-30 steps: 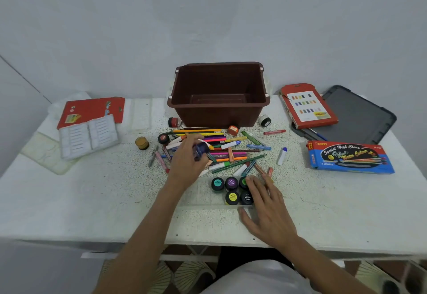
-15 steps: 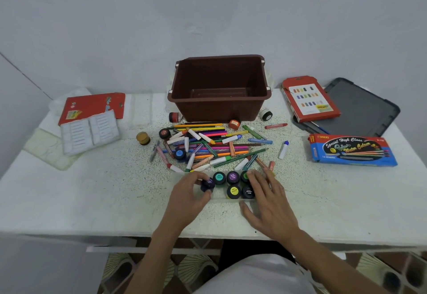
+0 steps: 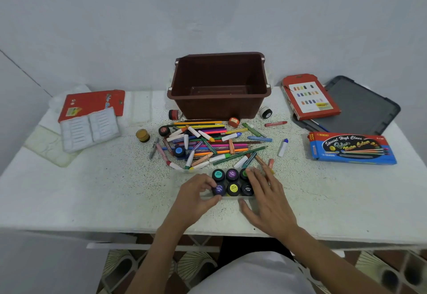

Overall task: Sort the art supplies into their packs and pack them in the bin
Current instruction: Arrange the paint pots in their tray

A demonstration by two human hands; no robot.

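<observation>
A clear plastic paint tray [image 3: 184, 176] lies near the table's front edge with several black-lidded paint pots in it. My left hand [image 3: 196, 195] pinches a dark purple pot [image 3: 219, 189] in the tray's front row, beside a yellow-labelled pot [image 3: 233, 188]. My right hand [image 3: 265, 197] rests on the tray's right end with fingers straight, covering a green pot. Behind the tray lies a heap of crayons, markers and pencils [image 3: 208, 145]. The brown bin [image 3: 219, 85] stands empty at the back.
Loose pots: a blue one [image 3: 179, 151] in the heap, ochre [image 3: 142, 135], red [image 3: 173, 114], white [image 3: 266, 112]. A blue water colour box [image 3: 352, 149] and a red pack [image 3: 310, 96] on a grey lid [image 3: 360, 106] lie right. A red card and white insert [image 3: 89, 127] lie left.
My left hand lifted the purple pot from the heap, carried it toward me and set it into the tray's front row. My right hand stayed on the tray.
</observation>
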